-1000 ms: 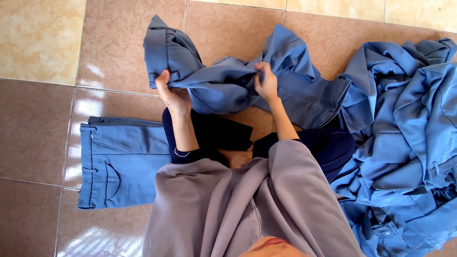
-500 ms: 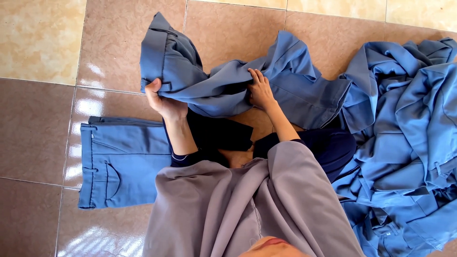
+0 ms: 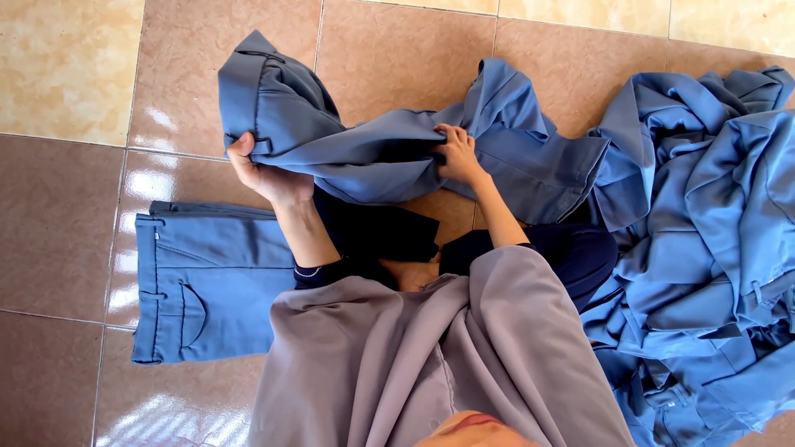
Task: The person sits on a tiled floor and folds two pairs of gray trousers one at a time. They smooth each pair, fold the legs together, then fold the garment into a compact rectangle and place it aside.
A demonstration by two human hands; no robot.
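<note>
Right now the person sits on the tiled floor [image 3: 74, 66] with a pair of blue trousers [image 3: 373, 149] lifted across the upper middle of the frame. The left hand [image 3: 269, 174] is clenched around the waistband end, thumb over the fabric, near the upper left. The right hand [image 3: 455, 153] pinches a fold of the same cloth at the centre, fingers curled into it.

The garment's long axis runs roughly left to right, sagging slightly between the two grips. Its waistband points to the upper left corner, standing up on edge, while the legs trail off to the right and spread flat on the tiles towards the heap of blue garments [image 3: 704, 232] that fills the right side.

What could go wrong, as I judge it: the loose leg ends lie touching that heap, so a pull could drag another piece along or tangle the hems. The cloth is bunched and twisted between the hands, so any fold made from this hold might come out crooked. The pinch in the centre looks light, and the fabric could slip from it.

A folded pair of blue trousers [image 3: 207, 281] lies flat at lower left, beside the person's grey robe [image 3: 414, 356].
</note>
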